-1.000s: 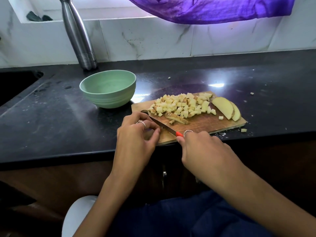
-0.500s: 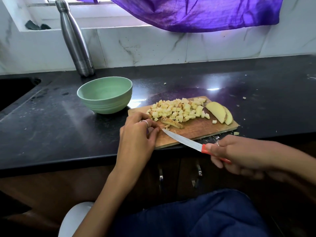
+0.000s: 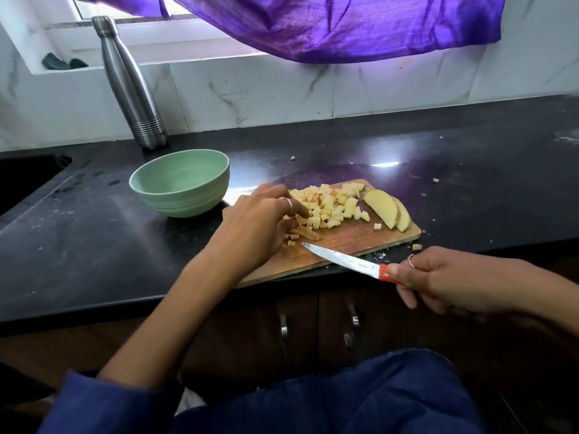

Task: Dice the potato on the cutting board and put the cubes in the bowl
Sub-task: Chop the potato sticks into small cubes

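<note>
Pale diced potato cubes (image 3: 329, 206) heaped at wooden cutting board's (image 3: 344, 245) far edge; two uncut slices (image 3: 388, 209) at far right corner. Pale green bowl (image 3: 180, 183) off left edge, empty. Left hand (image 3: 253, 227) fingers a strip; right hand (image 3: 445, 277) grips red-handled knife (image 3: 347, 261).

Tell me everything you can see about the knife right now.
The knife is a small kitchen knife with a narrow, pointed, silvery blade, seemingly steel with specks on it, and a red-orange handle that looks plastic. The right hand grips the handle, covering most of it. The blade slants up and left, its tip over the near part of the wooden cutting board, close to a few potato pieces. Whether the blade touches the board is unclear.
</note>
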`<action>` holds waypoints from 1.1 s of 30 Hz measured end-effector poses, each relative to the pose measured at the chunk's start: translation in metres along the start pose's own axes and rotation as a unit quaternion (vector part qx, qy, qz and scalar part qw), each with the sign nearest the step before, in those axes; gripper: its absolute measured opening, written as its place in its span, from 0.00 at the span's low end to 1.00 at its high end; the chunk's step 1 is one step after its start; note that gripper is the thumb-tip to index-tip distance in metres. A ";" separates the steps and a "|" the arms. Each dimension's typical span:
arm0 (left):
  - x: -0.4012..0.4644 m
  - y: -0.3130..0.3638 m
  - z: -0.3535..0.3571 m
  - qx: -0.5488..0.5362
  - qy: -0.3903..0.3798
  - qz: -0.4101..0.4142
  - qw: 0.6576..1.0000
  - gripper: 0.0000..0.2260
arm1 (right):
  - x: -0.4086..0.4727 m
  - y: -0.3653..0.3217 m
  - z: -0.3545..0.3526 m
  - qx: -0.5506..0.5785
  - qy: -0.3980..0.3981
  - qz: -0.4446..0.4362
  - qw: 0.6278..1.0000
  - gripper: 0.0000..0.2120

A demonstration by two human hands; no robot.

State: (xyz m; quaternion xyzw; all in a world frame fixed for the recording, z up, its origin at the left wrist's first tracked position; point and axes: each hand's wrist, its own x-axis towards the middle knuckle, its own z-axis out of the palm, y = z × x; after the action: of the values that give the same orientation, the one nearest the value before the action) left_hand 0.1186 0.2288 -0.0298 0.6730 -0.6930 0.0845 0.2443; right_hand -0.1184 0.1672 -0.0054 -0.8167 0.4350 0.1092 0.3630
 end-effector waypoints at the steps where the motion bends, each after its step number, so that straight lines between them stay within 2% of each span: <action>1: 0.006 -0.001 -0.003 0.011 -0.034 0.024 0.999 0.08 | 0.000 0.001 0.001 -0.005 0.006 -0.004 1.000 0.22; 4: 0.022 -0.005 -0.012 0.046 -0.106 0.079 0.990 0.09 | 0.001 0.003 0.002 -0.016 0.021 -0.012 1.000 0.22; 7: 0.030 -0.007 -0.015 0.104 -0.134 0.136 0.976 0.09 | 0.003 0.006 0.004 -0.020 0.031 -0.015 0.999 0.22; 12: 0.028 -0.009 -0.011 0.155 -0.091 0.231 0.956 0.03 | 0.005 0.011 0.006 -0.031 0.046 -0.031 0.998 0.22; 15: 0.027 -0.011 -0.009 0.167 -0.086 0.258 0.948 0.06 | 0.003 0.012 0.006 -0.053 0.064 -0.046 0.995 0.21; 18: 0.028 -0.011 -0.010 0.133 -0.100 0.255 0.953 0.14 | -0.001 0.012 0.005 -0.080 0.086 -0.061 0.991 0.19; 20: 0.028 -0.013 -0.009 0.105 -0.108 0.247 0.957 0.14 | 0.000 0.013 0.005 -0.097 0.106 -0.069 0.987 0.18; 25: 0.025 -0.015 -0.007 0.103 -0.087 0.245 0.960 0.07 | 0.008 0.021 0.000 -0.129 0.214 -0.051 0.967 0.19; 27: 0.026 -0.014 -0.007 0.099 -0.072 0.246 0.961 0.04 | 0.010 0.024 -0.004 -0.134 0.234 -0.053 0.962 0.20; 30: 0.027 -0.014 -0.007 0.039 -0.068 0.201 0.976 0.05 | 0.009 0.027 -0.004 -0.143 0.247 -0.079 0.955 0.19; 33: 0.029 -0.015 -0.008 -0.078 -0.041 0.124 0.988 0.07 | 0.006 0.028 0.001 -0.136 0.266 -0.112 0.948 0.22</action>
State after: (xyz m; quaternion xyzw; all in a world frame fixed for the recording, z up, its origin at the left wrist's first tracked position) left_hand 0.1354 0.2057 -0.0130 0.5640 -0.7848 0.0321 0.2546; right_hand -0.1365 0.1541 -0.0236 -0.9012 0.4026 -0.0949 0.1295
